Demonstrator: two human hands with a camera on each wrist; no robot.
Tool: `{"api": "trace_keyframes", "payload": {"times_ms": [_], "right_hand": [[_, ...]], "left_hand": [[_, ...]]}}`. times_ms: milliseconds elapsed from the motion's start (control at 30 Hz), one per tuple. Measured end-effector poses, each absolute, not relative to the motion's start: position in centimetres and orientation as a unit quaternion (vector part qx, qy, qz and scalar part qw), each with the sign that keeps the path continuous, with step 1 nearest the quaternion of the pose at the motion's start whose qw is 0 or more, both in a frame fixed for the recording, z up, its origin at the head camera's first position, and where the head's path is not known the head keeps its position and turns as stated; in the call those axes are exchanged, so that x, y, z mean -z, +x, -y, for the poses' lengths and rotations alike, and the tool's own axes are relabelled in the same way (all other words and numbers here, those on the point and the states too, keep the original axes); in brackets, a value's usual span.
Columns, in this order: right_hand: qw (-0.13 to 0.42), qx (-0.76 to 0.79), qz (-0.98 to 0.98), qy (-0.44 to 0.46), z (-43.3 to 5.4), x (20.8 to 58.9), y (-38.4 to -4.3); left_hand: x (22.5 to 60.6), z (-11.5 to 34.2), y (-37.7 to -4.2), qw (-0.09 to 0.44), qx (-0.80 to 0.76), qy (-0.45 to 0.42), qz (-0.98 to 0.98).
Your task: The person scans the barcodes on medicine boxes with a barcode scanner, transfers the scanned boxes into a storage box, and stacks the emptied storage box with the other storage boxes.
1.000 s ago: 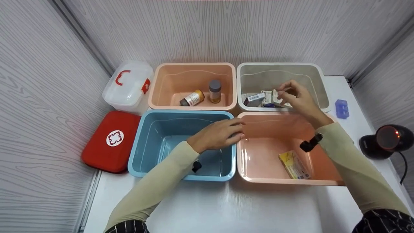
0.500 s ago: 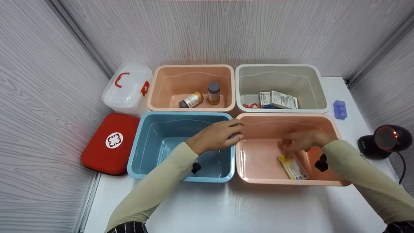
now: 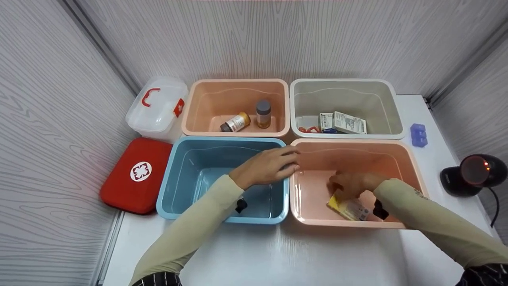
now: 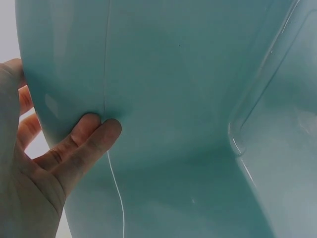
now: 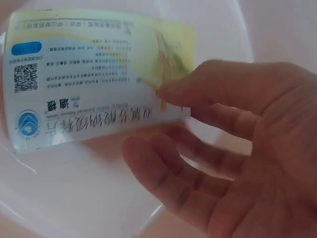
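Note:
My right hand (image 3: 351, 183) is down inside the near pink bin (image 3: 317, 222). It pinches a yellow and white medicine box (image 3: 349, 208) at the yellow end. In the right wrist view the thumb lies over the printed face of the medicine box (image 5: 99, 84), with the fingers (image 5: 163, 173) at its lower edge. My left hand (image 3: 266, 166) grips the right rim of the blue bin (image 3: 222, 139). From the left wrist, two fingertips (image 4: 106, 134) press the blue inner wall (image 4: 188, 74), while other fingers pass over the outside.
Behind, a peach bin (image 3: 234, 81) holds two brown bottles, one upright and one lying. A grey bin (image 3: 341, 81) holds white boxes (image 3: 349, 122) and red pieces. A red first-aid case (image 3: 137, 176), clear box (image 3: 156, 111), purple piece (image 3: 418, 135) and black device (image 3: 474, 174) flank the bins.
My right hand has left the boxes in the grey bin and come down into the near pink bin. It has taken hold of the medicine box, which has turned and shifted left. My left hand stays put.

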State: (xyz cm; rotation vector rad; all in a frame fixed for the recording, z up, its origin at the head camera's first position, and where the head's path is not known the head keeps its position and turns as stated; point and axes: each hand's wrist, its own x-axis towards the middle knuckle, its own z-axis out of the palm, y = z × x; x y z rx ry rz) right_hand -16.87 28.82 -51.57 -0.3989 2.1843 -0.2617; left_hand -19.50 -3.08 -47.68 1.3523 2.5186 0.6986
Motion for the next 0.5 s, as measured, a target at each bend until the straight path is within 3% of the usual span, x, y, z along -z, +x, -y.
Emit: {"api": "trace_keyframes", "payload": {"times_ms": [267, 433, 500], "right_hand": [[0.47, 0.114, -0.854, -0.191, -28.3, 51.5, -16.7], [0.447, 0.115, -0.856, -0.235, -28.8, 50.2, -16.9], [0.41, 0.133, -0.864, -0.261, -29.3, 49.0, -17.1]], "left_hand": [[47.7, 3.2, -19.3, 0.094, -0.242, 0.456, -0.851], [47.6, 3.2, -19.2, 0.084, -0.239, 0.458, -0.852], [47.6, 3.1, -19.2, 0.085, -0.237, 0.458, -0.853]]}}
